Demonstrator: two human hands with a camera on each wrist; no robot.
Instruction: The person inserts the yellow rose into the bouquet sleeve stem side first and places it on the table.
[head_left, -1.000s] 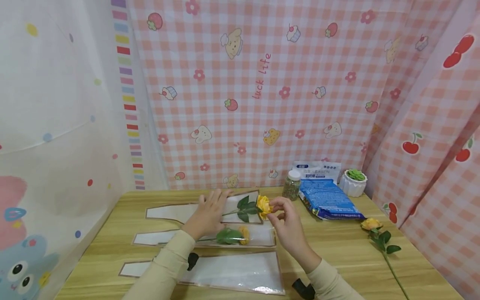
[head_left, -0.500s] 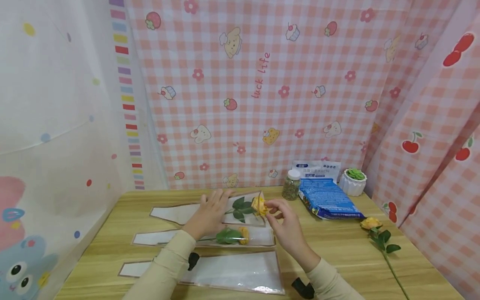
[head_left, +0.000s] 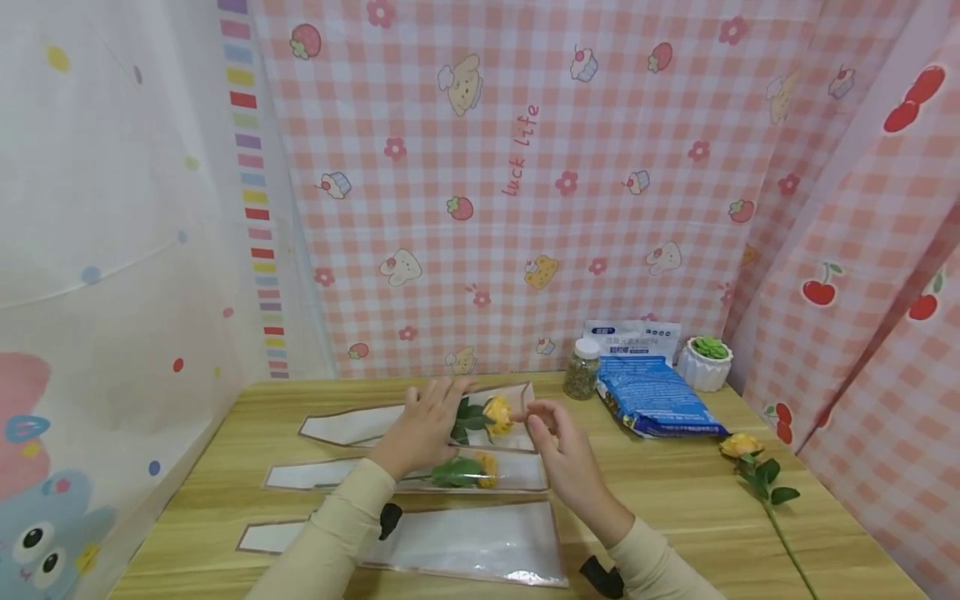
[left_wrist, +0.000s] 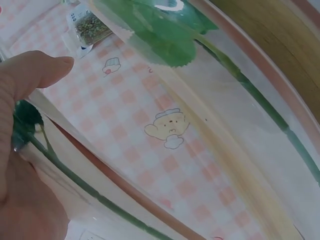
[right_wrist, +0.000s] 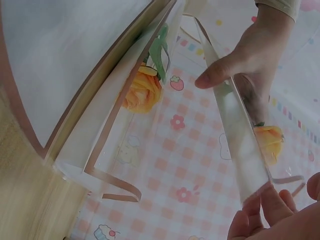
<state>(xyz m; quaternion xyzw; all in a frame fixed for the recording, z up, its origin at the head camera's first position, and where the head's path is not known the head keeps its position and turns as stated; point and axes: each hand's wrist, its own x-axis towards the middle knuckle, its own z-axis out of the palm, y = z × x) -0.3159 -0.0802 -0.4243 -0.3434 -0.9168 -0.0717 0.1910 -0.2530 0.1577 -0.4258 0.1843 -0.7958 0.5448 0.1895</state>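
A yellow rose with green leaves lies inside the farthest clear, brown-edged flower sleeve, its head short of the wide mouth. My left hand lies over this sleeve, fingers stretched out and covering part of the stem. At the mouth, my right hand has its fingertips right at the edge, thumb apart from them; in the right wrist view its fingers touch the sleeve's rim. The middle sleeve holds another yellow rose. Nearest me lies a third sleeve with no flower in it.
A loose rose lies at the right of the wooden table. Toward the back right stand a white-lidded jar, a blue packet, a white pouch and a potted succulent. Patterned curtains surround the table.
The farthest rose has slid left, from the sleeve's mouth to deeper inside. My right fingers have come off its head and stay by the rim. My left hand has barely moved.
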